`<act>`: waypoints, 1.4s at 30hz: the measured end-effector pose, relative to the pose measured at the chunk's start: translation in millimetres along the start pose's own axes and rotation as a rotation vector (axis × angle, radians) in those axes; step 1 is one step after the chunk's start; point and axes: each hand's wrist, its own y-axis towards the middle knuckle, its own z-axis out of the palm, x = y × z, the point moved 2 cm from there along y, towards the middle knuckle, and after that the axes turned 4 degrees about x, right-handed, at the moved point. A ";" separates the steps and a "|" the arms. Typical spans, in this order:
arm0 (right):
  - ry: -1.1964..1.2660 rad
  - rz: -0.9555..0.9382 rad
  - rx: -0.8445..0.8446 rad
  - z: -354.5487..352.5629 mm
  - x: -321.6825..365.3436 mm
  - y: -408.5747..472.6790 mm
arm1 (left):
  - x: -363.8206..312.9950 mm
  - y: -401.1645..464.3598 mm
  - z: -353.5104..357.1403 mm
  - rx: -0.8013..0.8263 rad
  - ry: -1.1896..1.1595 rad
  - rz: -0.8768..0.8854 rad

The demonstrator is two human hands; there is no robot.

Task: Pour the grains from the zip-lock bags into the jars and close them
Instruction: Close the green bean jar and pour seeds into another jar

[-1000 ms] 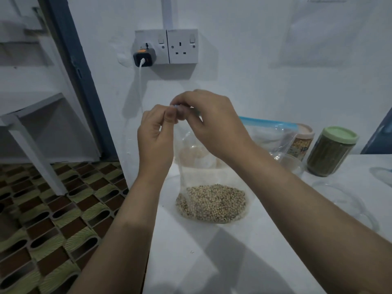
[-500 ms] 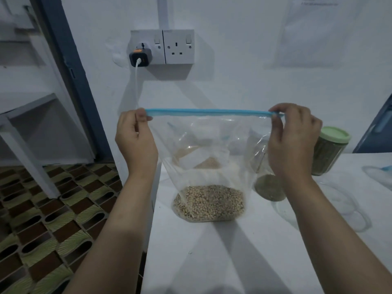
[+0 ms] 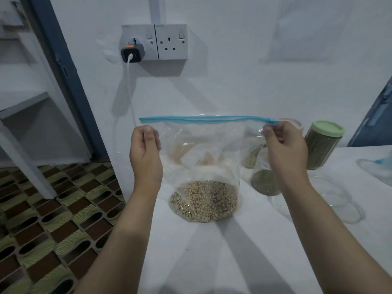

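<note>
Since half a second ago both hands have slid from the ends of the zip strip to just under it; the bag itself has stayed upright in the same spot.

White table [image 3: 244,262]: one, carrying everything below.

Zip-lock bag [image 3: 203,149]: one clear bag stands upright at the table's near-left part, base resting on the surface, mouth up. Its long axis runs vertically; the blue zip strip [image 3: 203,119] lies level, left to right, and looks pressed closed along its length. One heap of pale grains [image 3: 204,201] fills only the bottom of the bag.

Hands: two. The left hand [image 3: 145,154] pinches the bag's left edge just below the strip, thumb against curled fingers. The right hand [image 3: 285,146] pinches the film at the top right corner, just under the strip's end.

Jars: one with a green lid [image 3: 323,145] stands upright at the back right, filled with green grains, lid on. A second one with a pale lid [image 3: 293,123] stands behind the right hand, mostly hidden. A further clear container [image 3: 265,181] with dark green contents sits behind the right wrist; whether jar or bag cannot be told.

Wall: one double socket [image 3: 154,42], one dark charger [image 3: 132,53] plugged into its left outlet.
</note>
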 end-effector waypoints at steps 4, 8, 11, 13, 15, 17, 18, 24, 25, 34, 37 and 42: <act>0.249 0.064 0.022 8.8 17.1 10.5 | -10.7 1.2 -2.9 0.056 -0.124 -0.039; 0.372 0.108 0.087 26.6 29.8 21.9 | -16.8 6.3 -2.8 0.134 -0.234 -0.099; 0.359 0.140 0.091 29.5 17.9 19.5 | -7.9 10.6 -6.9 0.143 -0.345 -0.168; 0.215 0.149 0.099 24.7 4.8 16.2 | 14.1 12.9 -12.4 0.216 -0.321 -0.237; 0.123 0.121 0.071 18.5 -7.7 3.3 | 58.4 9.1 -21.5 0.299 -0.178 -0.368; 0.047 0.026 -0.001 12.8 -23.4 -27.8 | 104.5 -4.3 -31.7 0.380 0.035 -0.493; -0.014 -0.019 0.003 11.9 -34.2 -48.1 | 119.7 -14.2 -34.0 0.405 0.095 -0.547; -0.232 0.157 0.493 43.4 -90.7 -127.9 | 145.1 -50.8 -24.1 0.471 0.165 -0.747; -0.235 0.179 0.534 48.4 -96.0 -128.6 | 147.9 -49.8 -25.6 0.479 0.191 -0.737; -0.061 0.154 0.741 75.2 -119.1 -76.4 | 90.5 -78.7 -50.6 0.589 0.234 -0.569; 0.038 0.101 0.839 81.4 -124.6 -59.2 | 75.6 -86.7 -48.9 0.750 0.133 -0.702; 0.141 0.259 0.477 48.8 -121.5 -64.8 | 78.8 -86.5 -43.4 0.536 0.316 -0.586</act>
